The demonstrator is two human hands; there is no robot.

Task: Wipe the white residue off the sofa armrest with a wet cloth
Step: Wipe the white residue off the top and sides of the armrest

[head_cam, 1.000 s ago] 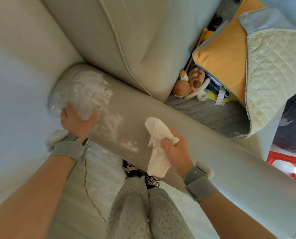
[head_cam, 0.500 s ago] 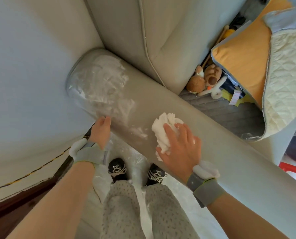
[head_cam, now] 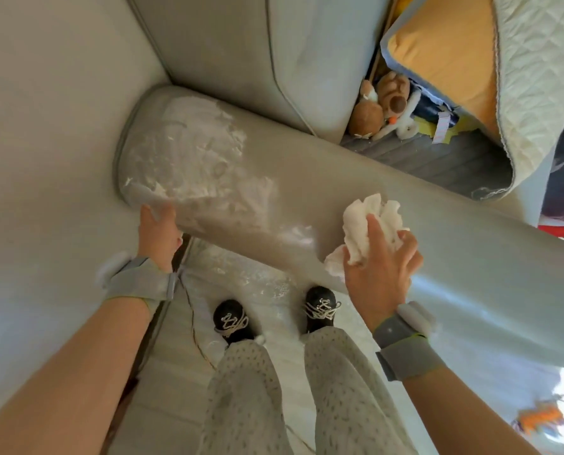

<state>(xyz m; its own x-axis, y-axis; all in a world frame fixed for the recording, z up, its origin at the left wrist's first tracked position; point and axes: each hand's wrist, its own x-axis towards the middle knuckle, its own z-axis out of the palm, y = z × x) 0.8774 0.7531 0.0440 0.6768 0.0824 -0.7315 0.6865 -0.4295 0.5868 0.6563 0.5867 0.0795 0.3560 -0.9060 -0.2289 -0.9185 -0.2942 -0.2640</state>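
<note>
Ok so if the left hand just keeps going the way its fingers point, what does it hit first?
The left hand points up against the near side of the sofa armrest, so it would likely slide straight into the white residue just above its fingertips. Depth is hard to judge here.

White residue (head_cam: 192,165) cakes the rounded grey armrest (head_cam: 339,205) end; crumpled white cloth (head_cam: 369,224) lies beside it.

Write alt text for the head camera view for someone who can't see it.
A person's right hand presses a crumpled white cloth onto a grey sofa armrest, beside white residue covering the armrest's end. The left hand rests on that end's lower edge.
</note>
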